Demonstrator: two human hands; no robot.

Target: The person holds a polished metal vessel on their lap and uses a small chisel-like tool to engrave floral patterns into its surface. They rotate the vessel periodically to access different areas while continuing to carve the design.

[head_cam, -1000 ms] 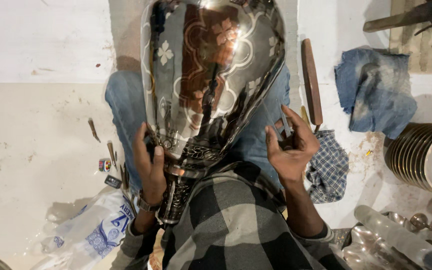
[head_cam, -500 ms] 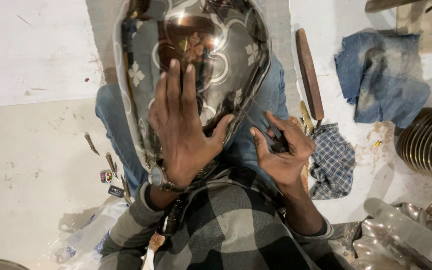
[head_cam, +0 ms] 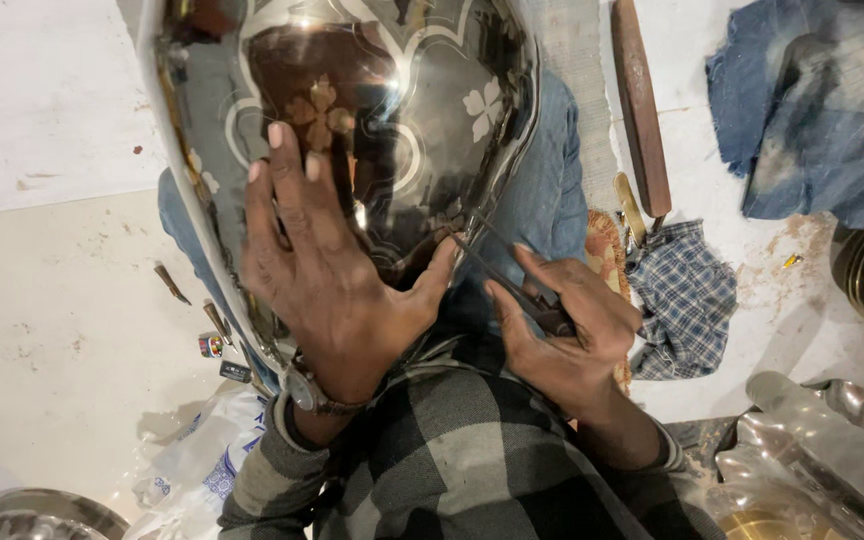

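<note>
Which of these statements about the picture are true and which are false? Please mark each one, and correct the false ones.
1. The left hand lies flat, fingers spread, on the shiny engraved metal vessel. True.
2. The right hand is empty. False: it holds a thin dark tool whose tip points at the vessel.
3. A checked cloth lies on the floor beside the right hand. True.
4. The long wooden stick rests on top of the vessel. False: it lies on the floor, apart from the vessel.
5. The person wears a wristwatch on the left wrist. True.
</note>
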